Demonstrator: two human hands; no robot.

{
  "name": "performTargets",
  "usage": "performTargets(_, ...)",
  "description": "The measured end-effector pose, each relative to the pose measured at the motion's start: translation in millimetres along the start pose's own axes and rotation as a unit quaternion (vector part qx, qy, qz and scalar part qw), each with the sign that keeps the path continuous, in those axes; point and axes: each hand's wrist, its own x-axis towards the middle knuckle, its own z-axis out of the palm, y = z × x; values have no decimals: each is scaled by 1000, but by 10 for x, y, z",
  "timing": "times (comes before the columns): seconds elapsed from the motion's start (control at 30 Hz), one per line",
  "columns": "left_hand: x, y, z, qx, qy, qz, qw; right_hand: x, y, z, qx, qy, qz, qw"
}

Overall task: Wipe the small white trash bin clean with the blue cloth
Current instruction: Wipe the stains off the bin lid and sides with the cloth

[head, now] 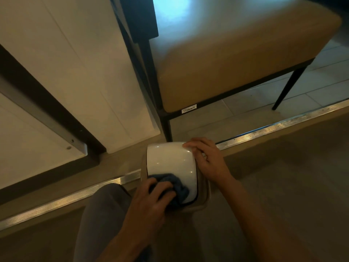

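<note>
The small white trash bin (171, 159) stands on the floor just in front of me, its glossy domed lid facing up. My left hand (153, 199) presses the bunched blue cloth (177, 184) onto the near part of the lid. My right hand (205, 159) grips the bin's far right corner and side, fingers curled over the edge. The bin's lower body is mostly hidden under the lid and my hands.
A tan cushioned bench (236, 59) on black metal legs (287, 89) stands just beyond the bin. A metal floor strip (283, 123) runs diagonally behind it. A white panelled door or cabinet (79, 72) rises at left. My grey-trousered knee (102, 208) sits below left.
</note>
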Motion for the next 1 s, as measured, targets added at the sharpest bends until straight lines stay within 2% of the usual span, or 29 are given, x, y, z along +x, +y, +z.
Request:
performTargets(0.07,139,29,-48,-11,39,-24,999,9,6,17,5,9,-1,1000)
performTargets(0.13,251,153,5,-25,60,-12,998,17,17,15,5,18,-6,1000)
performTargets(0.27,89,198,208,-21,9,59,998,-9,8,35,13,3,19,1000)
performTargets(0.33,-6,58,120,-23,21,57,998,-27,5,55,18,4,20,1000)
performTargets(0.4,-40,-86,-4,-46,51,11,998,-38,-8,75,18,3,21,1000)
performTargets(0.53,214,-196,-138,-123,82,-167,975,-96,-70,140,21,21,19,999)
performTargets(0.63,522,-302,-87,-137,106,-236,956,-153,-94,174,22,26,29,999)
performTargets(0.77,965,-499,-127,-172,69,-320,929,-200,-108,213,33,44,38,998)
performTargets(0.87,1217,-504,-156,-171,20,-302,938,-217,-155,266,51,66,39,996)
performTargets(1.0,1093,-303,-181,-164,5,-193,967,-222,-174,315,92,87,70,989)
